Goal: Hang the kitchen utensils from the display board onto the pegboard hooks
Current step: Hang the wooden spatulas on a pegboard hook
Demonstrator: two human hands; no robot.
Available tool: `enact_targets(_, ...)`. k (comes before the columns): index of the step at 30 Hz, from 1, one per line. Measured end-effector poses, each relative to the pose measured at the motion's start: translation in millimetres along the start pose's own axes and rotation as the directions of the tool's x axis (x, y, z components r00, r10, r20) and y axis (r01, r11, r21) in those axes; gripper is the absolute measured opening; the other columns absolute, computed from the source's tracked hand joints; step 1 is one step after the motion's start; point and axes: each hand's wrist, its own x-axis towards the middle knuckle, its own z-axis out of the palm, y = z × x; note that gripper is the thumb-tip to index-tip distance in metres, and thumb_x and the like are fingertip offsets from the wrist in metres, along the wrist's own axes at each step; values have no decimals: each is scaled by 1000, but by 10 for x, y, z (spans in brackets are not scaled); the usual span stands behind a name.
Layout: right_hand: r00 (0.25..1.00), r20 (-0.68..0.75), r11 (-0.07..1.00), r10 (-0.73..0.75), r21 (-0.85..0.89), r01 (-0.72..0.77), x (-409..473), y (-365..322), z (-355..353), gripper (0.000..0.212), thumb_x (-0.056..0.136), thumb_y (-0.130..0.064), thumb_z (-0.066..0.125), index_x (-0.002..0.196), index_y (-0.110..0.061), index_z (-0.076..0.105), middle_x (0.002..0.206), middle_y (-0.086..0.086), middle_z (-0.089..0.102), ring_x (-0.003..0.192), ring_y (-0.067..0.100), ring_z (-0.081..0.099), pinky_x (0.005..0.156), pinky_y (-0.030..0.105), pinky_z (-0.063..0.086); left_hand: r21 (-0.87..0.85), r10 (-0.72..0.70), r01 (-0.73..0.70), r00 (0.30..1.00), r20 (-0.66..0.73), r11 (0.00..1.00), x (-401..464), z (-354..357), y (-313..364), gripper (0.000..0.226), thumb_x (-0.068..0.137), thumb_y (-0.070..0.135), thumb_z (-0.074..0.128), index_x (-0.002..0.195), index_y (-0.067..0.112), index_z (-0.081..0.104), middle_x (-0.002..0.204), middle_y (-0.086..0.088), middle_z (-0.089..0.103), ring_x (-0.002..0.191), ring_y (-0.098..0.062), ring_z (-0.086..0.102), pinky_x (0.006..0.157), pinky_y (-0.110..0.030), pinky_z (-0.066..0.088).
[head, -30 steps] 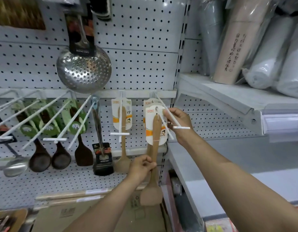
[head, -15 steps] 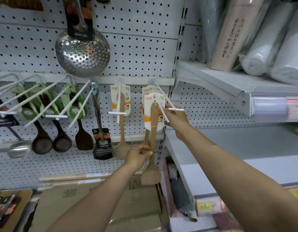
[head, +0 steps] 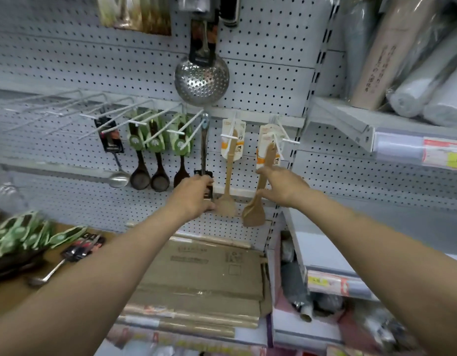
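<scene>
While the wooden spatula (head: 258,191) hangs from its hook (head: 280,138) at centre frame, it is touched by the relaxed right hand (head: 284,186); a nudge could unhook it. Whether the left hand (head: 194,199) grasps anything cannot be told.

Tan wooden spatulas (head: 257,194), green-carded dark ladles (head: 159,160), silver hole-dotted skimmer (head: 201,82), grey dotted pegboard (head: 268,80).

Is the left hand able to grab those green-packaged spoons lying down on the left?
Probably yes. The left hand is up at the pegboard, holding nothing clearly, and the green-packaged spoons lie uncovered on the board below, with nothing between.
</scene>
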Motion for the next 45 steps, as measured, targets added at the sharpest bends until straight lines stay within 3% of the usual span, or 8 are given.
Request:
enact_targets(12, 922, -81, 924, -379, -85, 372, -154, -2217, -220, 65, 98, -55, 52, 153, -25, 32, 148, 7, 49, 134, 29, 47, 99, 42, 47, 98, -149, 173, 965, -214, 980, -1402, -1359, -1375, 65, 87, 51, 64, 141, 22, 44, 138, -6, 51, 126, -28, 48, 102, -45, 45)
enact_targets(21, 818, -172, 834, -548, -35, 551, -52, -4727, -328, 64, 97, -54, 54, 152, -27, 34, 152, 4, 46, 136, 26, 47, 109, 45, 44, 170, -267, 338, 901, -341, 925, -2547, -2663, -3097, 63, 90, 49, 62, 142, 19, 44, 139, -8, 51, 127, -29, 48, 103, -40, 42)
enact_targets(29, 742, -188, 751, -643, 36, 660, 84, -6869, -200, 64, 94, -53, 59, 149, -27, 39, 151, 5, 47, 138, 27, 44, 110, 43, 42, 183, -363, 471, 830, -424, 863, -3452, -3583, -4637, 59, 85, 50, 68, 133, 20, 51, 120, -8, 62, 110, -29, 59, 91, -42, 50)
enact_targets(37, 666, -166, 671, -727, 32, 741, 716, -8507, 43, 63, 94, -52, 59, 147, -25, 41, 145, 5, 53, 131, 28, 50, 104, 45, 46, 122, -414, 519, 784, -463, 846, -3673, -4082, -6032, 57, 85, 43, 71, 134, 21, 50, 129, -5, 60, 117, -27, 57, 97, -44, 48)
enact_targets(45, 629, -142, 622, -764, 100, 777, 1926, -10062, 425, 61, 95, -50, 59, 147, -24, 41, 142, 10, 53, 128, 30, 51, 100, 43, 47, 111, -475, 576, 755, -453, 810, -3214, -4571, -7716, 58, 83, 46, 69, 131, 18, 52, 131, -7, 56, 120, -27, 53, 98, -45, 47)
